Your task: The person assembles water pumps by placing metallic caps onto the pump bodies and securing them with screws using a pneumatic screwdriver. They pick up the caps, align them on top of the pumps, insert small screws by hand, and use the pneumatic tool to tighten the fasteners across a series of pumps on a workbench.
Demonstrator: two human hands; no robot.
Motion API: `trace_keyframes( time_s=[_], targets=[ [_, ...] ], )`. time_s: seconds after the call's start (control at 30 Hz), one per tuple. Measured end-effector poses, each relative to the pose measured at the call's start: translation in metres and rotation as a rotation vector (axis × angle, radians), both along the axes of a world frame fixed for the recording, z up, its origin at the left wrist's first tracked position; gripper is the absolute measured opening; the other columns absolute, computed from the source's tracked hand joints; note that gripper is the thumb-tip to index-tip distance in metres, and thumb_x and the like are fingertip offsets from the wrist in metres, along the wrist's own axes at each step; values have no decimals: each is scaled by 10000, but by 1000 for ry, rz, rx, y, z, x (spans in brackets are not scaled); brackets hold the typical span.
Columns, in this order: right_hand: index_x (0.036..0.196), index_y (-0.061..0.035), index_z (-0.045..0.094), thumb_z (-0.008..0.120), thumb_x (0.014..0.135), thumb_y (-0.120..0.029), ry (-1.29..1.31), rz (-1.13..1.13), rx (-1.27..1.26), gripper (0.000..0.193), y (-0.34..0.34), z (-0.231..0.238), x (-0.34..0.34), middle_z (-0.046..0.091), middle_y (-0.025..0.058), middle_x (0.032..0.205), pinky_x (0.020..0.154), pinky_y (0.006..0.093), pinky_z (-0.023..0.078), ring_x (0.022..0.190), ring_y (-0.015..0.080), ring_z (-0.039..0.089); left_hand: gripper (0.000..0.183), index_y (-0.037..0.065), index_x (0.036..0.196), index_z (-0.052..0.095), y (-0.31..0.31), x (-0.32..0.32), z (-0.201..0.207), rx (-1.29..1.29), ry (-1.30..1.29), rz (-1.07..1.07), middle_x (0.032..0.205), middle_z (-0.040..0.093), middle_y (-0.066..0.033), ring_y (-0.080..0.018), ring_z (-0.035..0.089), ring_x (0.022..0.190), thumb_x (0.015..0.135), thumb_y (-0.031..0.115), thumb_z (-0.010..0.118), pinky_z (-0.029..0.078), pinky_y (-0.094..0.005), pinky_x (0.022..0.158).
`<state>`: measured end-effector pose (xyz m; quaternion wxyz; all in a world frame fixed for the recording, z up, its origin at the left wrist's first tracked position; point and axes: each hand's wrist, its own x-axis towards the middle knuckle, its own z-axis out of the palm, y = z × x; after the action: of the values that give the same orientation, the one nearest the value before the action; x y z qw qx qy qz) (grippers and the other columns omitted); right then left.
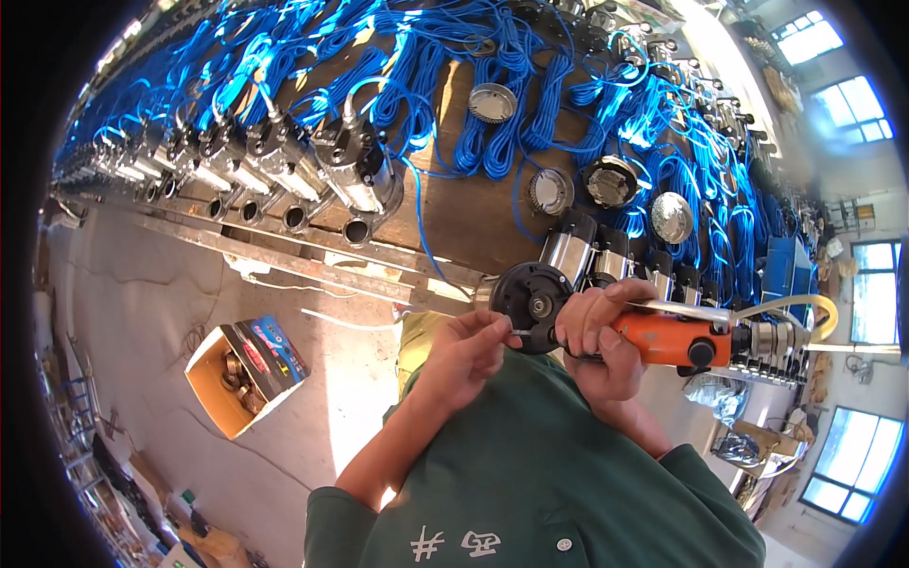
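Observation:
My left hand [466, 358] pinches a small screw-like metal piece [518, 332] between thumb and fingertips. It is at the lower edge of a pump's round black open end [530, 301], which faces up toward me with a bright hub in its middle. My right hand [606, 341] is wrapped round the front of an orange air screwdriver [672, 339], lying nearly level and pointing left at the pump. A pale yellow hose [826, 317] leaves the tool's rear end. The tool's tip is hidden behind my fingers.
Several silver-and-black pumps [355, 166] stand along the wooden bench [464, 222], with coiled blue cables [544, 109] behind them. Round metal covers [492, 102] lie among the cables. On the floor at left is an open cardboard box [213, 383] holding brownish metal parts.

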<state>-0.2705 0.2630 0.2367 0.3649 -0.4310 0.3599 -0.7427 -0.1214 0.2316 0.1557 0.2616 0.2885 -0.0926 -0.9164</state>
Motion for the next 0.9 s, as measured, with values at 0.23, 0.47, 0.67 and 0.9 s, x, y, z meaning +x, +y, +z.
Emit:
trace_keyframes(
  time_s=[0.23,0.47,0.67,0.9],
  targets=[
    [1115,-14,410,469,822,-126,-105,-27,-94,319,0,-6,-5,430,15,638,573,294,416,553,128,446,99,49,921,595,-1,-3,3,10,57,-26,820,650,-90,-30,339,468,928,148,587,265,-170,430],
    [1123,-27,425,479,833,-120,-85,-61,-147,310,-3,-10,-3,432,13,643,572,298,415,557,129,445,136,64,912,578,-1,-8,1,11,75,4,808,632,-58,-34,330,467,952,193,557,258,-175,427],
    [1121,-29,426,494,844,-122,-88,-51,-155,301,-6,-7,-4,438,14,650,574,298,416,558,129,443,184,74,887,581,-3,-13,8,30,35,56,755,617,-36,-38,325,462,963,237,541,247,-179,423],
    [1114,-34,425,524,858,-129,-54,1,-164,291,-10,-9,-1,443,16,646,577,297,423,558,130,456,190,64,892,595,-5,-9,5,14,4,54,698,609,-44,-43,322,448,953,241,560,244,-188,418]
  ],
)
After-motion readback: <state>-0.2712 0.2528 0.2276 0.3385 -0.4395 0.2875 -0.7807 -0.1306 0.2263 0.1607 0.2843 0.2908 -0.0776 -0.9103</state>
